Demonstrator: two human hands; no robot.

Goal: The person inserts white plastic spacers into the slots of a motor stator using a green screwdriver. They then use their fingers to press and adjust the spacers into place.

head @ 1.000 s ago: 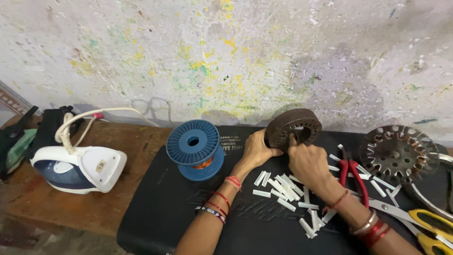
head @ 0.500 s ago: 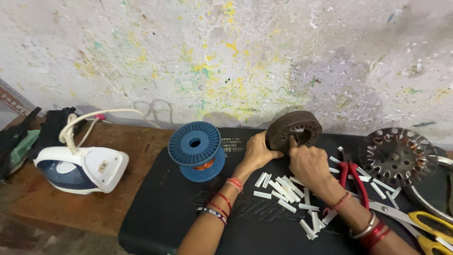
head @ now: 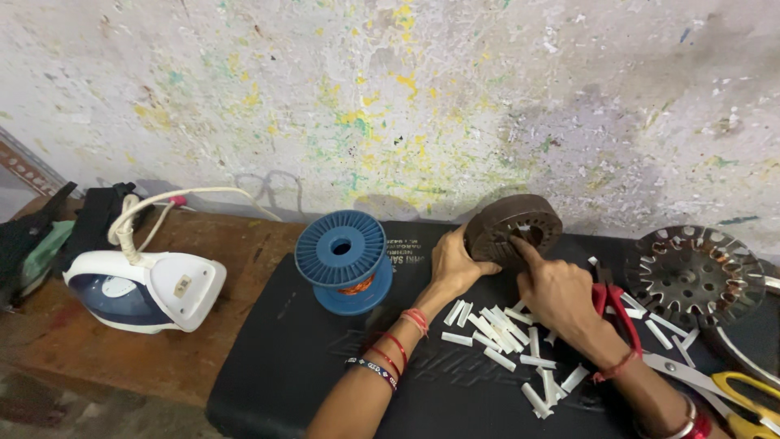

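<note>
On black mat [head: 309, 358], two hands [head: 452, 264] [head: 556, 293] gripping one stator ring [head: 517, 230], one blue spool [head: 341, 258]

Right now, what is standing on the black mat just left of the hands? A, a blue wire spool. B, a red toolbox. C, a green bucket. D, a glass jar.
A: a blue wire spool stands on the black mat, just left of the left hand.

Dark brown slotted ring core [head: 515, 229], round and rusty-looking, tilted up on its edge on the black mat [head: 309, 341], near the wall.
</note>
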